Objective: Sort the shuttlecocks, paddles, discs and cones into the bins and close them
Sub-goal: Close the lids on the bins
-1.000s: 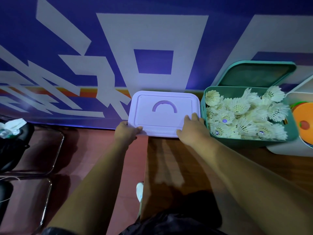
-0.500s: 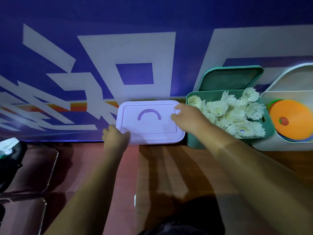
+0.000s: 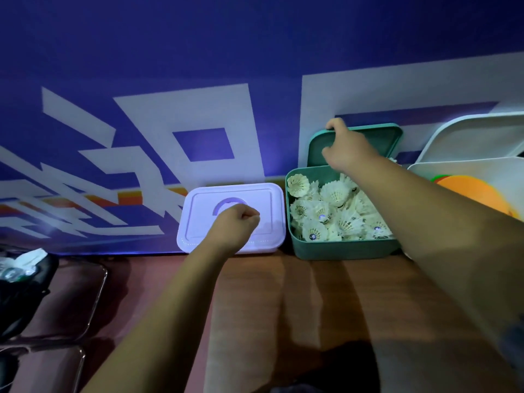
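A lilac bin [image 3: 198,236] with its lid on stands against the wall at the table's left end. My left hand [image 3: 236,226] rests on that lid as a fist, holding nothing. Right of it stands a green bin [image 3: 340,249] full of white shuttlecocks [image 3: 334,211]. Its green lid [image 3: 380,140] leans upright against the wall behind it. My right hand [image 3: 344,150] grips the lid's top left edge, fingers curled over the rim. At the far right a white bin [image 3: 465,168] holds orange discs [image 3: 476,194], with its white lid [image 3: 482,134] propped behind.
The blue and white wall [image 3: 198,123] runs right behind the bins. The wooden table [image 3: 326,307] stretches toward me. Left of the table stand chairs [image 3: 56,302] with a dark bag [image 3: 19,282] and crumpled paper on it.
My right hand left the lilac lid, crossed over the shuttlecocks and took hold of the green lid's top edge. My left hand moved from the lilac lid's front corner onto its middle.
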